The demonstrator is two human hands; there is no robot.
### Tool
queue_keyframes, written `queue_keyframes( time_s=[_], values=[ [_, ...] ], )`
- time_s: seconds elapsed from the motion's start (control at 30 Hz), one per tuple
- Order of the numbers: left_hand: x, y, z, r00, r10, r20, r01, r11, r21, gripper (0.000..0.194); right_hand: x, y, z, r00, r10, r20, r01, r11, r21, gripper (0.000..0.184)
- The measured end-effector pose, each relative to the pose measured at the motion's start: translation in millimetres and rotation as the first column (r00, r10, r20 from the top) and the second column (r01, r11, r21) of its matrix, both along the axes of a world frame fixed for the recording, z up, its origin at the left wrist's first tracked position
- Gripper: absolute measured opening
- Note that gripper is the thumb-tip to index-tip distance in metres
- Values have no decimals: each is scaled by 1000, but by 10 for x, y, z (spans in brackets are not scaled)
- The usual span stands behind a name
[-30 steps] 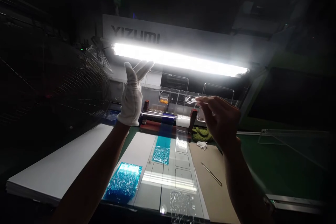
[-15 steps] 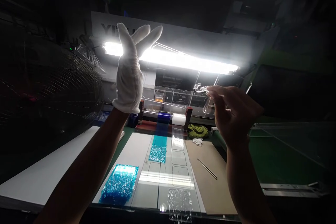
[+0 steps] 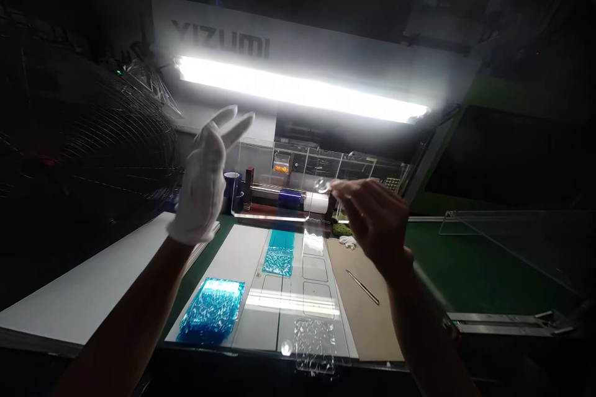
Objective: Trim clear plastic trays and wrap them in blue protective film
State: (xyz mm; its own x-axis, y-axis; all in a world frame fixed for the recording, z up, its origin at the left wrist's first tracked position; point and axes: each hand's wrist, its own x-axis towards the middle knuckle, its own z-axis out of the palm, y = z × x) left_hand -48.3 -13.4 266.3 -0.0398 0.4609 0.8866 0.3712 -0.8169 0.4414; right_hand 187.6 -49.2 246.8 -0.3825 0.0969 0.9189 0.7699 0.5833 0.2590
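My right hand [image 3: 372, 214], bare, pinches a small clear curled bit [image 3: 321, 186] between thumb and fingertips. It appears to join a see-through plastic moulding; one clear panel [image 3: 270, 183] shows at its left, and another seems to lie behind my hand. Faint edges make its full outline hard to tell. My left hand [image 3: 202, 173], in a white glove, is raised close to the left panel's edge. Two of its fingers stretch out apart and one looks bent; its thumb is hidden. Nothing visible is in it.
A bright tube light [image 3: 298, 90] spans the back. Below lie blue film sheets [image 3: 212, 310], a teal strip [image 3: 279, 254], a clear crinkled sheet [image 3: 315, 344] and a pen-like metal tool [image 3: 362, 287]. Film rolls [image 3: 316, 201] stand behind; a wire-guarded fan [image 3: 93, 149] is left.
Both hands have come down and to the left. The clear moulding has moved down with my right hand. My left hand no longer covers part of the light.
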Motion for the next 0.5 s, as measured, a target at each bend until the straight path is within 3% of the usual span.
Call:
queue_keyframes(
  time_s=[0.03, 0.1, 0.17, 0.2, 0.3, 0.4, 0.5],
  values=[
    [-84, -24, -141, 997, -27, -75, 23, 999, -49, 49, 0, 9, -108, 999, 12, 34, -9, 998, -61, 10],
    [-226, -78, -456, 942, 120, -312, -156, 983, -96, 52, 2, 27, -354, 994, 40, 101, -21, 984, -179, 11],
    [-282, -130, -800, 792, 311, -525, -369, 930, -5, 87, -4, 39, -608, 984, 63, 168, -13, 959, -283, 13],
    [-272, -156, -975, 715, 359, -600, -417, 908, 46, 108, -13, 40, -727, 978, 69, 195, -2, 946, -323, 15],
    [-140, -232, -1448, 567, 356, -743, -446, 891, 86, 136, -73, 20, -1011, 968, 74, 238, 31, 913, -408, 19],
    [-23, -281, -1739, 471, 329, -818, -493, 867, 65, 139, -168, -12, -1194, 959, 100, 264, 35, 886, -462, 21],
    [-18, -300, -1833, 377, 276, -884, -522, 852, 43, 134, -264, -18, -1317, 946, 148, 288, 8, 879, -477, 21]
  ],
)
